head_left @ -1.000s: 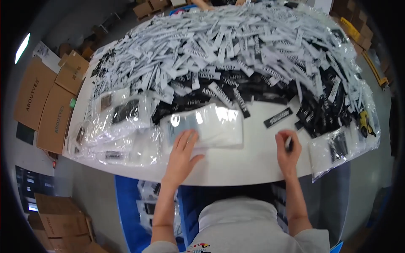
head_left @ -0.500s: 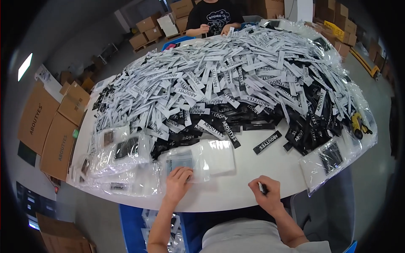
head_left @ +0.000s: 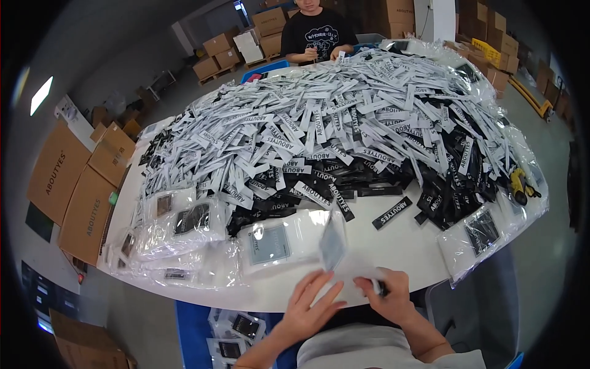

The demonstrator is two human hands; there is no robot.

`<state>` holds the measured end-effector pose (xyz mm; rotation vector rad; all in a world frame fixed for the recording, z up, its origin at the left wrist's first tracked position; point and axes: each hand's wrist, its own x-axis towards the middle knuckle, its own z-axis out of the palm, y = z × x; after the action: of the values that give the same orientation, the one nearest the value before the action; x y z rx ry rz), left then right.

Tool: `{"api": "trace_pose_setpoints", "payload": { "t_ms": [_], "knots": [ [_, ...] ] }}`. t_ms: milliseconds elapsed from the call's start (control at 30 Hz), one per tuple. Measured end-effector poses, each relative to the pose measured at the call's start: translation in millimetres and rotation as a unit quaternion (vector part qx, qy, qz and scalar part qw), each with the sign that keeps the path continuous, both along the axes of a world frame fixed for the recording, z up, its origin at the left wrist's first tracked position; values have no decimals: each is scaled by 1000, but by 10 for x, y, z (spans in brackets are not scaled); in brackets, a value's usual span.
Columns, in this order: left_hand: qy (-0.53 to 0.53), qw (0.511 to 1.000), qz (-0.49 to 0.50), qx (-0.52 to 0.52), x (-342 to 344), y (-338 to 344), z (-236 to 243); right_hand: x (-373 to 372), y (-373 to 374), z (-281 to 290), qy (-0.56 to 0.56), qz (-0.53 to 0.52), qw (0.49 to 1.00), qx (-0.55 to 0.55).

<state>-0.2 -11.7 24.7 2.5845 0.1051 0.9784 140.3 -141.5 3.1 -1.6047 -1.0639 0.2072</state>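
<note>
My left hand (head_left: 312,302) has its fingers spread at the table's near edge, against a clear plastic bag (head_left: 332,245) with a grey printed panel. The bag stands tilted up and is smeared by motion. My right hand (head_left: 393,296) is closed around a small black object (head_left: 383,288), mostly hidden in the fist. Its thumb reaches toward the bag's lower edge; whether it grips the film I cannot tell. Just left of the raised bag, more flat clear bags (head_left: 268,245) lie in a stack, the top one with a grey panel.
A large heap of white and black strips (head_left: 295,132) covers the far table. Bagged packs lie at left (head_left: 187,221) and right (head_left: 482,230). Yellow-and-black snips (head_left: 520,184) rest at the right edge. A blue bin (head_left: 193,332) holds packs below. Across the table sits a co-worker (head_left: 316,37).
My left hand has left the stack, moving right and nearer me, and a bag now stands raised by my hands. The right hand stays near its place, still holding the black object.
</note>
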Motion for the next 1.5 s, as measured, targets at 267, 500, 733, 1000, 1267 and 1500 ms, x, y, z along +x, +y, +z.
{"api": "trace_pose_setpoints", "payload": {
  "t_ms": [267, 500, 733, 1000, 1267, 1500],
  "knots": [
    [-20, 935, 39, -351, 160, -268, -153, 24, 3, -43, -216, 66, 974, 36],
    [-77, 904, -12, -420, 246, -241, -504, -18, -21, 73, -177, 47, 983, -2],
    [-25, 849, -53, -525, 320, -301, -571, 116, -82, -62, -157, 59, 986, 3],
    [-29, 895, -92, -436, 159, -337, -573, 62, -264, 2, -14, 107, 994, -12],
    [-105, 956, 33, -271, 60, -519, -462, -172, -336, 39, -225, 29, 969, 102],
    [-71, 838, 15, -541, 103, -618, -383, -338, -325, -141, -371, -6, 921, 117]
  ]
}}
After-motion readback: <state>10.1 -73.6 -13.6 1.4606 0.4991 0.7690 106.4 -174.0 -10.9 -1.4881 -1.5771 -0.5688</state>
